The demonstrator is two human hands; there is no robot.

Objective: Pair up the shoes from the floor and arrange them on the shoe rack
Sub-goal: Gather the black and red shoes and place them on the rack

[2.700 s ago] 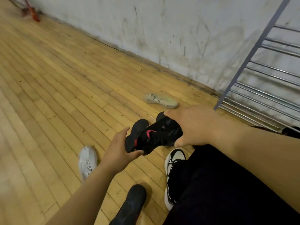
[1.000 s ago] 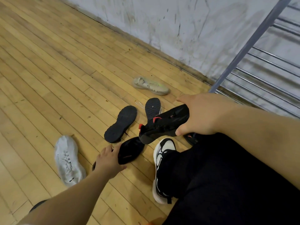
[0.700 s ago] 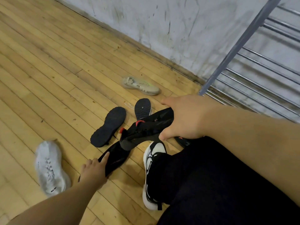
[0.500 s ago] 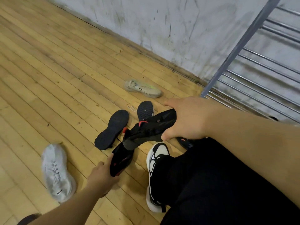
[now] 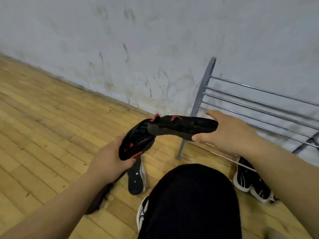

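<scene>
Facing a scuffed wall point(image 5: 120, 40) and wooden floor point(image 5: 43, 135), a person is holding two black, red-trimmed shoes in the air just beside the metal shoe rack point(image 5: 202, 90). The right hand point(image 5: 229, 133) is gripping the upper shoe point(image 5: 183, 125) by one end, thumb underneath; the left hand point(image 5: 110, 161) is clasping the lower shoe point(image 5: 136, 140), fingers curled round it, the two overlapping.

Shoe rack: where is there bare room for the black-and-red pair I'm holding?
The upper rails are bare from the near post rightward, just beyond the right hand and its black-and-red shoe. Lower down, black-and-white shoes fill the right part. Floor by the knee is crowded: an upturned black shoe.
</scene>
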